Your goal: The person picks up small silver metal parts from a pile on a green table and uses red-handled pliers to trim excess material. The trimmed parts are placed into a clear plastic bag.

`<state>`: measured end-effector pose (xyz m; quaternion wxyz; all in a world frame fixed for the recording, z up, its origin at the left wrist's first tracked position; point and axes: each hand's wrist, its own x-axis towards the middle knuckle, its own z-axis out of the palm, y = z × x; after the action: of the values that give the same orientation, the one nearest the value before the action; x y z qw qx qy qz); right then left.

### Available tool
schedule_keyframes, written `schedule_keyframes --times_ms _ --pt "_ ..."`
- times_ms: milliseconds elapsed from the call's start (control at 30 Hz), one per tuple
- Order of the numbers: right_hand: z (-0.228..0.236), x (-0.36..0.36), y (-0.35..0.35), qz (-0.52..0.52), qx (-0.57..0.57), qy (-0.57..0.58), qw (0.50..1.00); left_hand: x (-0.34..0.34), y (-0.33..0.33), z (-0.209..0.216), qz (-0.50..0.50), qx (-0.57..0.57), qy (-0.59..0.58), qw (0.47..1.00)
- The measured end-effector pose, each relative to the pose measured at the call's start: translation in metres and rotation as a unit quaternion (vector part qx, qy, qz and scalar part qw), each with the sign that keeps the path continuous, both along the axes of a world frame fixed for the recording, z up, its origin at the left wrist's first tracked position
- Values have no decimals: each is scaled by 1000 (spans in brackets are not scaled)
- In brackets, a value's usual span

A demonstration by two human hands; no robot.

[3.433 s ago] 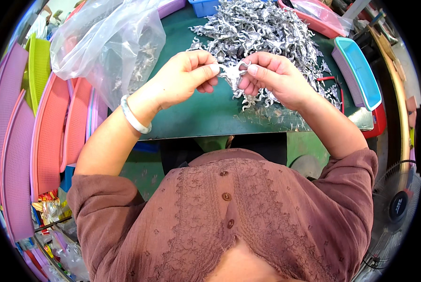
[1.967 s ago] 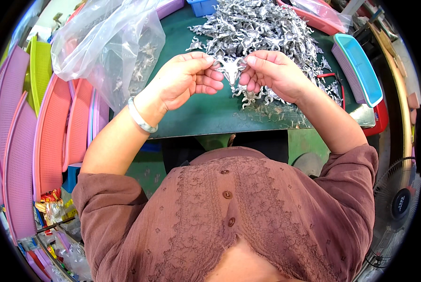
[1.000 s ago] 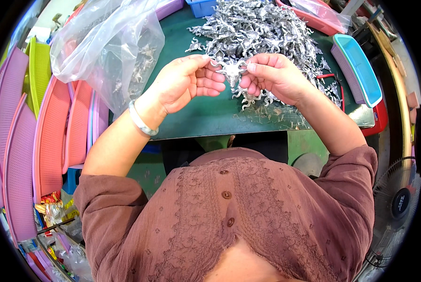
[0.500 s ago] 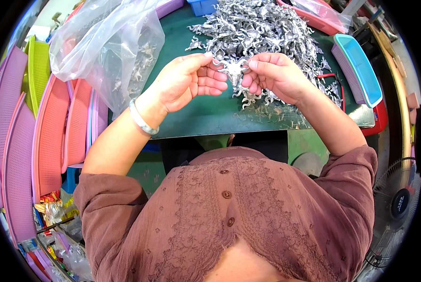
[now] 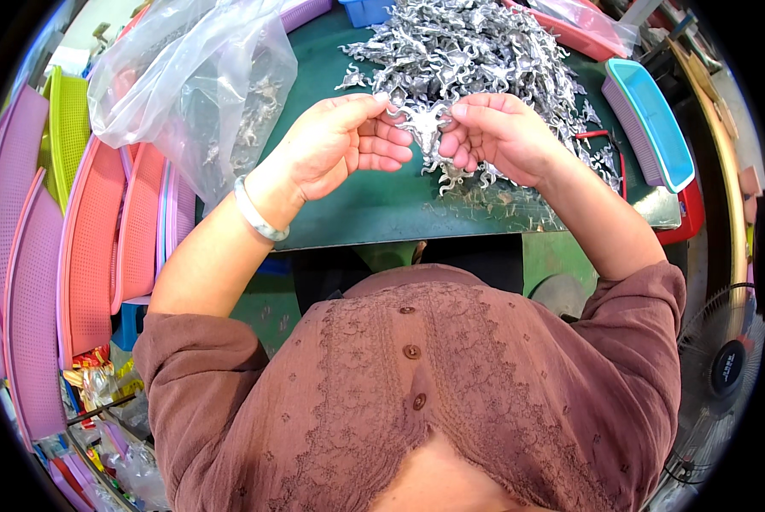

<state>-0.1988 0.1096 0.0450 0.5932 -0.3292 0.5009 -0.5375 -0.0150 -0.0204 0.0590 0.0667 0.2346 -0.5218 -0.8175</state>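
Between my two hands is a silvery metal casting shaped like a horned bull's head (image 5: 424, 125). My left hand (image 5: 341, 141) pinches its left horn between thumb and forefinger, the other fingers loosely curled. My right hand (image 5: 504, 136) pinches the right horn the same way. The casting is held up over the near part of the green table (image 5: 340, 218), its narrow muzzle pointing toward me. Just beyond my hands lies a large heap of similar silvery castings (image 5: 468, 51), with a few loose ones close under my right hand.
Left on the table, a clear plastic bag (image 5: 203, 85) holds more castings. Pink, purple and green plastic baskets (image 5: 92, 247) stand stacked at far left. A turquoise-lined basket (image 5: 651, 119) sits at the right, near a red-handled tool (image 5: 621, 162). A fan (image 5: 724, 367) stands lower right.
Almost nothing differs. Both hands keep their pinch on the casting's horns, with only a very slight shift in the picture.
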Motion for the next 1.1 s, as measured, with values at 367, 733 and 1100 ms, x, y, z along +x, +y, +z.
schedule_keyframes --times_ms 367,733,1100 --pt "2 1 1 -2 -3 5 1000 0 -1 -3 0 -2 5 1000" --pt "0 2 4 6 -52 35 998 1 5 -4 21 -31 45 998" --pt "-5 6 12 18 -181 156 971 2 14 -6 24 -86 115 989"
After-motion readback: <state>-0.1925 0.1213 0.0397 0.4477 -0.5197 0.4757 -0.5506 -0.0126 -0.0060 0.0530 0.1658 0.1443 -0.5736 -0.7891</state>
